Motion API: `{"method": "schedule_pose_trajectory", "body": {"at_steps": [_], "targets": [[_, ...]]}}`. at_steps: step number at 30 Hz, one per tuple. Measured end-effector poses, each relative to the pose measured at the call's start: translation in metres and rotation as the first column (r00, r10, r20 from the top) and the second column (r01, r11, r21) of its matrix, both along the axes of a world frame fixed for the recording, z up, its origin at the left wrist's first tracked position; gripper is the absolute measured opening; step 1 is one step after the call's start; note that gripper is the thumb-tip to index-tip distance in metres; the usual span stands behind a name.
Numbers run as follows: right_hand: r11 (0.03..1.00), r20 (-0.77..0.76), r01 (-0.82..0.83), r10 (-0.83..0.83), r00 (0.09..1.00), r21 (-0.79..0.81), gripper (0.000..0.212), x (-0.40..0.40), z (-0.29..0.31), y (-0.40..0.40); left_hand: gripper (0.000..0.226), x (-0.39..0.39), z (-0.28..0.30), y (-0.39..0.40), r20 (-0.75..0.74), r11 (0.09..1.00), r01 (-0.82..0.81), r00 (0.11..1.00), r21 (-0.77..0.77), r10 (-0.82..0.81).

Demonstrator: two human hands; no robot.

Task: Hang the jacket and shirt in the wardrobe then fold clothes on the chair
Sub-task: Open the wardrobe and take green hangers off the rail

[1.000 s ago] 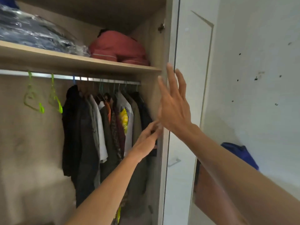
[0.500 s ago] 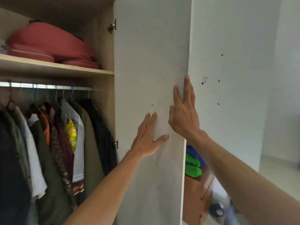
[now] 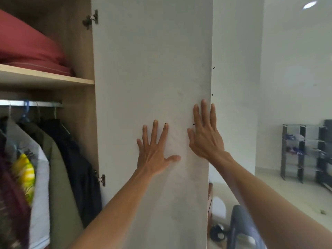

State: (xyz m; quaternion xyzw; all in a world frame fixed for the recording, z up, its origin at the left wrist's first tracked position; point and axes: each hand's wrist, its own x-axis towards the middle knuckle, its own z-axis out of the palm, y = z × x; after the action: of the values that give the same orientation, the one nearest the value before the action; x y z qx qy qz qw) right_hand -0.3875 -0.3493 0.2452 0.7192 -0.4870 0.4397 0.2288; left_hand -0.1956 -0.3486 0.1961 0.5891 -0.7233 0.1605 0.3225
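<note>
Both our hands flat, fingers straight, holding nothing: left hand & right hand press the wardrobe door, right nearer its free edge. Hung clothes lie left; door stands upright.

Both my arms reach forward and up, bare forearms rising from bottom of view. My left hand flat, palm forward, fingers spread and straight, thumb stuck out sideways to right. My right hand higher, just beside it, fingers straight and close together, pointing up, wrist bent back.
</note>
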Motion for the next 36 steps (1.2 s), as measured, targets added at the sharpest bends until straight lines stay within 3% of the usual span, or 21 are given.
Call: {"method": "schedule_pose_trajectory", "body": {"at_steps": [10,20,24,28,36], "targets": [[0.969,-0.05,0.243,-0.245,0.968,-0.044,0.075,0.009,-0.008,-0.011,0.114,0.009,-0.005,-0.016,0.027,0.998,0.035,0.999,-0.047,-0.033],[0.959,-0.143,0.255,-0.272,0.952,-0.124,0.074,0.03,-0.017,-0.007,0.097,0.016,0.004,0.001,0.063,0.999,0.045,0.997,-0.003,-0.045],[0.974,-0.193,0.214,-0.225,0.955,-0.074,0.074,0.037,-0.019,0.001,0.092,0.022,0.014,0.015,0.04,0.992,0.039,0.998,0.117,-0.043],[0.989,-0.204,0.15,-0.147,0.968,0.0,0.076,0.044,-0.019,0.005,0.089,0.027,0.015,0.035,0.003,0.985,-0.074,0.997,0.153,0.074],[0.958,-0.114,-0.169,0.199,0.973,0.231,0.059,0.096,-0.041,0.021,0.082,0.062,-0.006,0.124,-0.03,0.934,-0.296,0.951,0.2,0.308]]}}
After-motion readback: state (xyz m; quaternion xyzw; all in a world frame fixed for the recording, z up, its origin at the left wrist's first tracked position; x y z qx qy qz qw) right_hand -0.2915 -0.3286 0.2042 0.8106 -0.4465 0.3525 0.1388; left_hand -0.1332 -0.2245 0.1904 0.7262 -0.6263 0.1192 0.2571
